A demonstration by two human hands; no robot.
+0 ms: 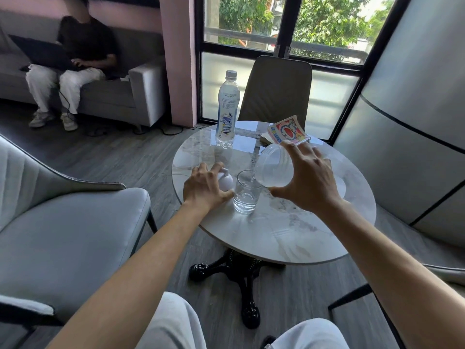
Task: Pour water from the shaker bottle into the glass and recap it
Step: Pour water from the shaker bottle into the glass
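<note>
The right hand [309, 177] holds the shaker [274, 166] tipped over the glass [246, 193], its mouth down at the glass rim and its base raised toward 1 o'clock. That grip is wrapped around the shaker body, thumb below, fingers spread across the top. A thin run of water falls into the glass, which has a little water in its bottom.

The glass stands near the middle of the round worktop [289, 238], toward its 9 o'clock side. Just at 9 o'clock of the glass, the left hand [205, 187] covers the white cap [226, 182], fingers curled over it and pressing it on the worktop.

A capped water bottle [227, 109] stands upright at the worktop's 11 o'clock edge. A comic book [288, 133] lies at 1 o'clock, behind the shaker.
</note>
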